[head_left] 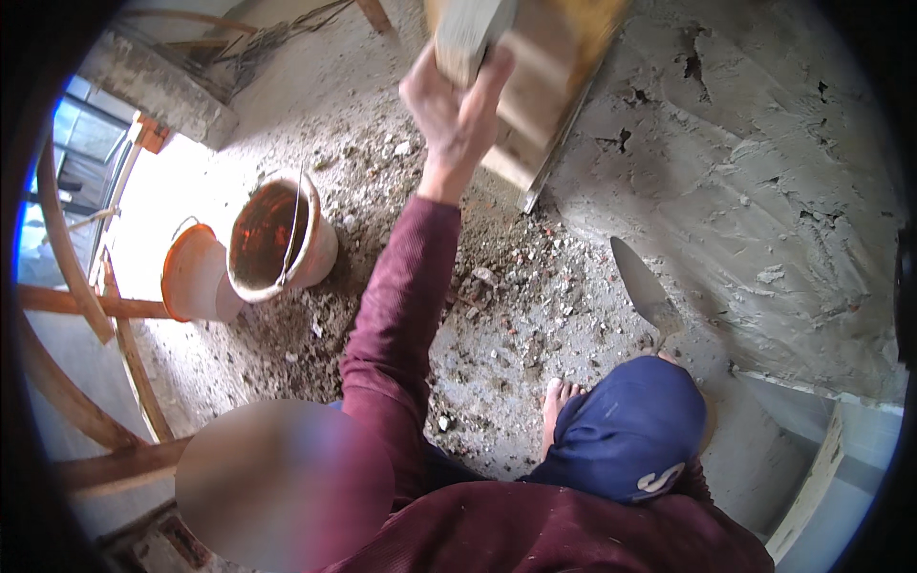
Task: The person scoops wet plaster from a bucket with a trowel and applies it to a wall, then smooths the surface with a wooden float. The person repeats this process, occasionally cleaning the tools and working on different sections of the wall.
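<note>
At the top, my left hand grips the near end of a pale, squared piece of wood, thumb on one side and fingers on the other. Its far end runs out of view. Just beyond and to the right stands a wooden panel with crosspieces, its lower corner close to the rubble. A pointed trowel shows beside my blue-clad knee, blade pointing away from me. Only a sliver of my right hand appears at the trowel's handle end; the knee hides most of it.
Two buckets, one white with a wire handle and one orange-rimmed, stand at left. Loose rubble covers the ground. Rough grey mortar spreads across the right. Curved wooden pieces line the left edge, near a concrete beam.
</note>
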`<state>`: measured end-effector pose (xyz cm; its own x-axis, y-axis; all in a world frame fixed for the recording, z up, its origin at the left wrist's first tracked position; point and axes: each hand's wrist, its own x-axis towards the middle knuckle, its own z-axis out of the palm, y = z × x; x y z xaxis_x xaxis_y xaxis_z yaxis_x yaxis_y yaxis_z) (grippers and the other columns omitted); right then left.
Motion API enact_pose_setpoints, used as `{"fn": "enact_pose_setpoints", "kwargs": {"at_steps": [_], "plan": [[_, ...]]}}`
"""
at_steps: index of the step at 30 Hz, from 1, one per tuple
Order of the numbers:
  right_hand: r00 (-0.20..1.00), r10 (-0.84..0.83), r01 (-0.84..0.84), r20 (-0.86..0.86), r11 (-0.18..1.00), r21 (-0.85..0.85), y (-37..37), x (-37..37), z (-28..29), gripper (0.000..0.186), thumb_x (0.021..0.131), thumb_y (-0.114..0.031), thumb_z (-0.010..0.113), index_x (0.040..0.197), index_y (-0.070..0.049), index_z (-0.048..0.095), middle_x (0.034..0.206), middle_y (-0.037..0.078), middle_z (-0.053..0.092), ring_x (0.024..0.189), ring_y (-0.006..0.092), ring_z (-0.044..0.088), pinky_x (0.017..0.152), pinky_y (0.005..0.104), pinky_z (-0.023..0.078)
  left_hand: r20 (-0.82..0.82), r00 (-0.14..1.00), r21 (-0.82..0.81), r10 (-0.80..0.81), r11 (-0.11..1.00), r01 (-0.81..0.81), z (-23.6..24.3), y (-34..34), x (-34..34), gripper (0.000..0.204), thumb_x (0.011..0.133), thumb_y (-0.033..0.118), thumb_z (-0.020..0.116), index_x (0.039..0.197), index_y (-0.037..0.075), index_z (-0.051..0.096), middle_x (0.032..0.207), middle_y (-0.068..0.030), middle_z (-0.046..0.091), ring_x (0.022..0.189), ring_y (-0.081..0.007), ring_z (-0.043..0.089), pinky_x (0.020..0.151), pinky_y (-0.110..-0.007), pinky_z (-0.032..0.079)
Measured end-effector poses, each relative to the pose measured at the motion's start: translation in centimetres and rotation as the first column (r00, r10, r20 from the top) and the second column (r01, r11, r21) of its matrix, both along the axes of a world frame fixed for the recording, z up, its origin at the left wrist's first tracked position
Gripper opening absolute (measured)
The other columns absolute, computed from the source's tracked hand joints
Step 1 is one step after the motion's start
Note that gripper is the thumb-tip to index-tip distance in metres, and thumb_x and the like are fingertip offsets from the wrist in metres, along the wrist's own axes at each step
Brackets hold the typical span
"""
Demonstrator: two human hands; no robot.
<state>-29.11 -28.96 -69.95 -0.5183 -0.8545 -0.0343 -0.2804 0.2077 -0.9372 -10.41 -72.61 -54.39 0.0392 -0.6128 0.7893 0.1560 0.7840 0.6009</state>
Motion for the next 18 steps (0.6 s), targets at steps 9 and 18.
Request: {"fn": "enact_pose_setpoints", "kwargs": {"at_steps": [9,18], "plan": [[0.999,-0.009,0.004,0.053,0.997,0.082,-0.4,-0.1,1.6,0.014,0.086,-0.008,0.059,0.096,0.002,0.059,0.078,0.013,0.059,0.068,0.0114,0.055,0.067,0.0258,0.05,0.027,0.99,0.062,-0.14,0.988,0.139,10.9,-0.7,6.5,0.022,0.089,0.026,0.058,0.086,0.005,0.059,0.062,-0.0029,0.054,0.048,-0.0104,0.052,0.042,-0.024,0.041],[0.995,0.101,-0.103,0.028,0.987,0.12,-3.4,-0.4,1.5,0.015,0.086,-0.01,0.059,0.095,0.002,0.059,0.077,0.012,0.058,0.069,0.0108,0.054,0.067,0.0265,0.05,-0.067,0.998,0.35,-0.019,0.936,0.041,-8.8,1.6,4.5,0.024,0.088,0.024,0.062,0.085,0.0,0.061,0.062,-0.0007,0.056,0.052,-0.0076,0.053,0.044,-0.025,0.041]]}}
